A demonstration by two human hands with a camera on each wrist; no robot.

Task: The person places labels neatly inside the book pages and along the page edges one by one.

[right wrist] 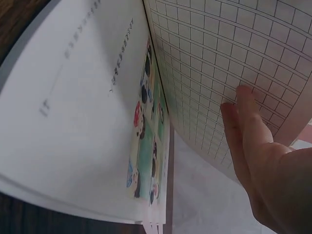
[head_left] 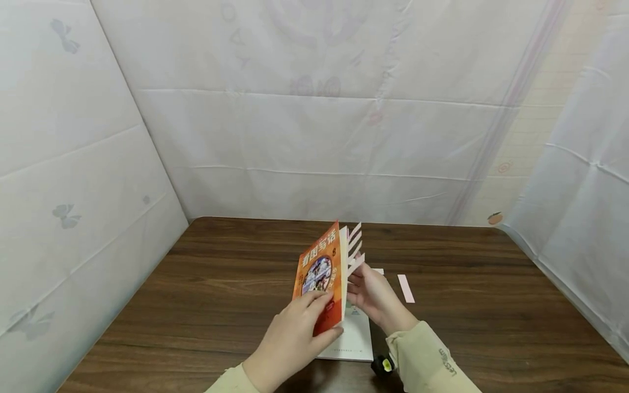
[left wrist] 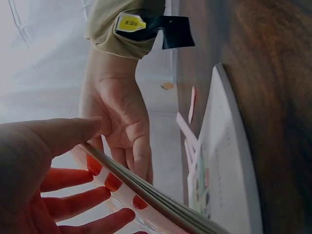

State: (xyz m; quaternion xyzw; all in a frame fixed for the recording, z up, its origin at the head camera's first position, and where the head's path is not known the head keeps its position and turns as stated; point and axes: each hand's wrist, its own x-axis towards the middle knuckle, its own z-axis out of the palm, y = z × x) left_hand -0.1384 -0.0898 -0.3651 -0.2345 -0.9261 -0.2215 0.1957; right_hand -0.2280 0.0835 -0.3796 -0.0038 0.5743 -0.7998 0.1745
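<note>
An orange-covered book stands part open, its front cover and a block of pages raised. My left hand grips this raised part, fingers on the cover and thumb at the page edge. Behind the pages is my right hand; in the right wrist view its extended fingers touch a page printed with a grid. Several pale pink paper strips stick out from the page edges close to that hand. The book's lower pages lie flat on the table, with small coloured pictures on them.
One loose pink strip lies on the dark wooden table, right of the book. Another pale strip shows beside my right hand. A black strap with a yellow label is at my right sleeve. White patterned cloth hangs around the table.
</note>
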